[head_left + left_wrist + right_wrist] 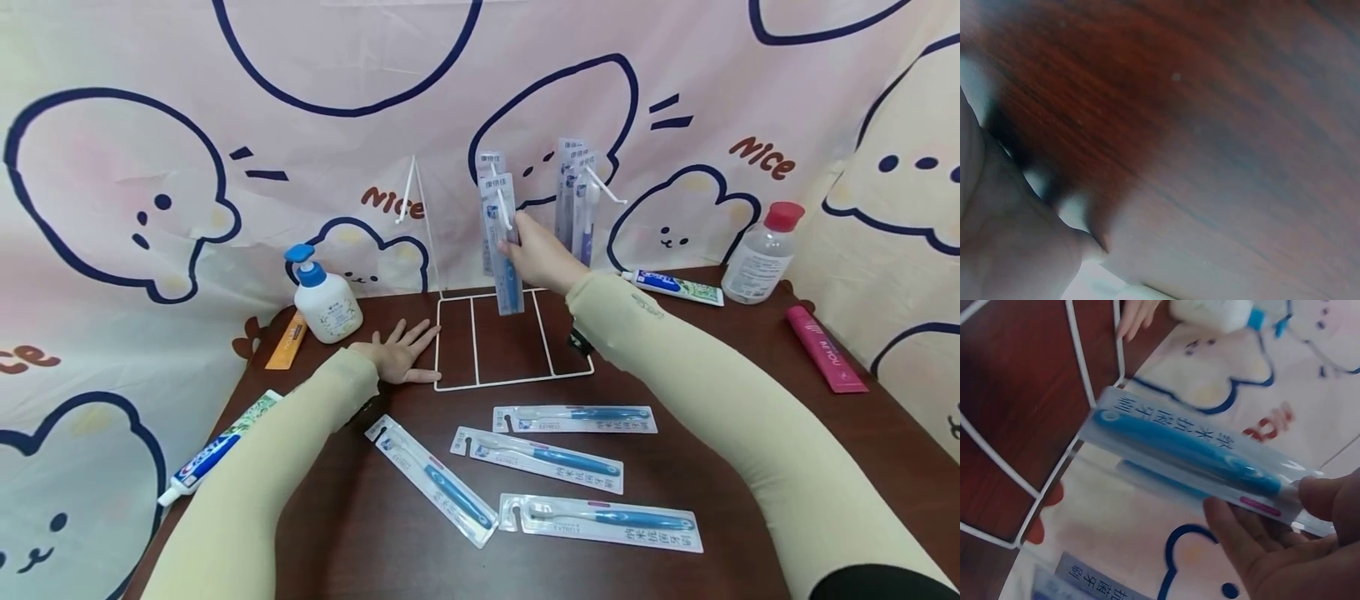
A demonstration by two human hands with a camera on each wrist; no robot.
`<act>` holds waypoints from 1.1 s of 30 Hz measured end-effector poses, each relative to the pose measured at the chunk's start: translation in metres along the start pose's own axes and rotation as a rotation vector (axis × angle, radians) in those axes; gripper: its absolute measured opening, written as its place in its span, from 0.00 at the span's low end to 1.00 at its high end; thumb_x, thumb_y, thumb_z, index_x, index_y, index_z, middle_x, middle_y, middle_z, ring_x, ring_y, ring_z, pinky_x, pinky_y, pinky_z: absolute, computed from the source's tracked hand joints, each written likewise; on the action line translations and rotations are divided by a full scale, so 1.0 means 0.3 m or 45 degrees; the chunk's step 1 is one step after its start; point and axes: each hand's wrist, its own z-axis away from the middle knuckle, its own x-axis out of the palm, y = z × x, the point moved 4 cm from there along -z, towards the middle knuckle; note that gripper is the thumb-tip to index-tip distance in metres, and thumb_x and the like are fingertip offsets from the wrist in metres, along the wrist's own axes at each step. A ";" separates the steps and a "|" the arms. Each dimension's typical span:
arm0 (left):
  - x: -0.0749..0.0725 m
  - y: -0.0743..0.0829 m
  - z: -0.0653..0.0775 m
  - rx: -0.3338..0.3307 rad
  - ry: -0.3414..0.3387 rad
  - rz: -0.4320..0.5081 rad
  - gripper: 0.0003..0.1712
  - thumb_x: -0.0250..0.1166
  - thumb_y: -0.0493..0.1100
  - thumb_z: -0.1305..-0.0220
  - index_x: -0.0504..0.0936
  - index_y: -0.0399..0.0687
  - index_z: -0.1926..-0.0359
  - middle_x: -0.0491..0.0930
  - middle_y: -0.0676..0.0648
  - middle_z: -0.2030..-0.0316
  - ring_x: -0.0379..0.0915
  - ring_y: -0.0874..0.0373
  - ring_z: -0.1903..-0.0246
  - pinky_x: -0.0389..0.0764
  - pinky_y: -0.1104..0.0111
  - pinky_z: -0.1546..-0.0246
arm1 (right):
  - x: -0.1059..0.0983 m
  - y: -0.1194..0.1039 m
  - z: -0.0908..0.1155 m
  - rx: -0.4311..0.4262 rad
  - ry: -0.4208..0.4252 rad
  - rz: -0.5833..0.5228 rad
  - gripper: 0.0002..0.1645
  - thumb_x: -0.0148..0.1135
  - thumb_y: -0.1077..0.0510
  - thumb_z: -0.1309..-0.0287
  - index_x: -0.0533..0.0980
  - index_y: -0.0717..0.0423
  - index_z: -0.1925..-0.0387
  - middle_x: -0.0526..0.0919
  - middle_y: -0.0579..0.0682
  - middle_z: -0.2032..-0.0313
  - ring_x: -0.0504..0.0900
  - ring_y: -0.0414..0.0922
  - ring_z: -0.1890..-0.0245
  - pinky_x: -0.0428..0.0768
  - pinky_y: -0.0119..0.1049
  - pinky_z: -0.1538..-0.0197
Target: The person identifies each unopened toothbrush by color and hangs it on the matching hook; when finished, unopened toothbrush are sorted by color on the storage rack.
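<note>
My right hand (542, 252) pinches a packaged blue toothbrush (507, 287) between thumb and fingers, its top at the middle hook of a white wire rack (475, 342). Behind it hangs another packaged toothbrush (1163, 481). Several more toothbrush packs (565, 196) hang by the right hook (606, 187), while the left hook (406, 193) holds nothing. Spread flat on the table, my left hand (401, 354) touches the left side of the rack's base. Several packaged toothbrushes (573, 419) lie in front of the rack.
At left stand a pump bottle (330, 308), an orange tube (287, 342) and a toothpaste tube (217, 450). To the right are another toothpaste tube (675, 287), a red-capped bottle (757, 258) and a pink tube (827, 350). A patterned cloth (360, 50) hangs behind the table.
</note>
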 end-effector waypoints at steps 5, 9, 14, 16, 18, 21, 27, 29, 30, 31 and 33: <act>0.011 -0.009 -0.009 -0.016 -0.006 0.002 0.59 0.40 0.84 0.56 0.25 0.68 0.30 0.22 0.55 0.30 0.20 0.42 0.33 0.37 0.33 0.46 | -0.005 0.000 -0.083 0.051 -0.012 -0.021 0.26 0.44 0.54 0.32 0.54 0.56 0.37 0.65 0.58 0.39 0.70 0.53 0.43 0.71 0.48 0.47; 0.013 -0.003 -0.009 -0.016 0.000 0.005 0.59 0.39 0.85 0.57 0.25 0.69 0.31 0.22 0.56 0.30 0.19 0.43 0.33 0.36 0.34 0.45 | -0.008 -0.002 -0.112 0.077 -0.025 -0.004 0.26 0.44 0.53 0.32 0.54 0.56 0.37 0.65 0.57 0.39 0.70 0.53 0.43 0.70 0.48 0.47; 0.010 0.002 -0.004 -0.007 -0.004 -0.007 0.59 0.38 0.84 0.55 0.25 0.67 0.30 0.22 0.54 0.30 0.20 0.42 0.33 0.36 0.34 0.45 | -0.016 0.005 -0.114 0.089 -0.021 0.023 0.27 0.46 0.53 0.33 0.54 0.57 0.37 0.66 0.57 0.40 0.70 0.52 0.43 0.71 0.48 0.47; 0.006 0.003 0.002 0.001 -0.001 -0.007 0.58 0.38 0.83 0.54 0.26 0.65 0.30 0.23 0.52 0.30 0.21 0.40 0.33 0.36 0.33 0.46 | -0.017 0.014 -0.108 0.093 -0.028 0.032 0.28 0.48 0.52 0.34 0.55 0.57 0.38 0.67 0.57 0.41 0.71 0.53 0.44 0.71 0.48 0.47; 0.002 0.000 0.008 0.006 0.003 -0.001 0.58 0.39 0.82 0.52 0.27 0.64 0.29 0.25 0.50 0.29 0.22 0.39 0.33 0.36 0.33 0.46 | -0.017 0.027 -0.100 0.101 -0.045 0.050 0.29 0.51 0.52 0.35 0.55 0.57 0.38 0.68 0.58 0.42 0.71 0.52 0.45 0.72 0.47 0.48; -0.005 0.003 0.013 0.005 0.006 -0.001 0.58 0.41 0.82 0.52 0.28 0.63 0.29 0.25 0.50 0.29 0.23 0.39 0.33 0.37 0.32 0.47 | -0.029 0.060 -0.072 0.125 -0.058 0.108 0.31 0.54 0.50 0.37 0.56 0.56 0.39 0.69 0.59 0.44 0.73 0.51 0.49 0.73 0.45 0.51; -0.015 0.006 0.018 0.002 0.027 -0.012 0.58 0.41 0.82 0.52 0.28 0.64 0.29 0.26 0.50 0.29 0.24 0.39 0.33 0.39 0.33 0.47 | -0.056 0.117 0.024 0.135 -0.213 0.336 0.33 0.54 0.47 0.38 0.59 0.56 0.36 0.73 0.57 0.48 0.74 0.51 0.51 0.71 0.46 0.49; -0.016 0.009 0.018 0.001 0.028 -0.015 0.58 0.41 0.82 0.52 0.28 0.64 0.29 0.26 0.51 0.29 0.24 0.39 0.33 0.39 0.33 0.46 | -0.054 0.135 0.072 0.098 -0.304 0.450 0.30 0.54 0.48 0.38 0.64 0.55 0.38 0.74 0.55 0.48 0.73 0.51 0.49 0.69 0.47 0.47; -0.016 0.011 0.018 0.007 0.030 -0.012 0.58 0.41 0.82 0.51 0.28 0.63 0.29 0.26 0.50 0.29 0.24 0.39 0.33 0.39 0.32 0.47 | -0.047 0.145 0.098 0.066 -0.354 0.509 0.27 0.55 0.49 0.38 0.67 0.56 0.40 0.74 0.55 0.48 0.73 0.52 0.49 0.69 0.48 0.46; -0.014 0.012 0.016 0.010 0.025 -0.013 0.58 0.41 0.81 0.51 0.28 0.62 0.29 0.26 0.49 0.29 0.24 0.38 0.33 0.39 0.32 0.47 | -0.037 0.158 0.128 0.038 -0.399 0.568 0.25 0.55 0.49 0.38 0.70 0.55 0.43 0.75 0.54 0.48 0.73 0.51 0.49 0.69 0.48 0.46; -0.011 0.015 0.015 0.013 0.023 -0.013 0.57 0.41 0.81 0.50 0.28 0.61 0.29 0.26 0.49 0.29 0.25 0.38 0.33 0.38 0.32 0.47 | -0.003 0.188 0.188 -0.015 -0.495 0.655 0.22 0.57 0.49 0.40 0.74 0.55 0.48 0.77 0.52 0.53 0.75 0.49 0.52 0.71 0.46 0.48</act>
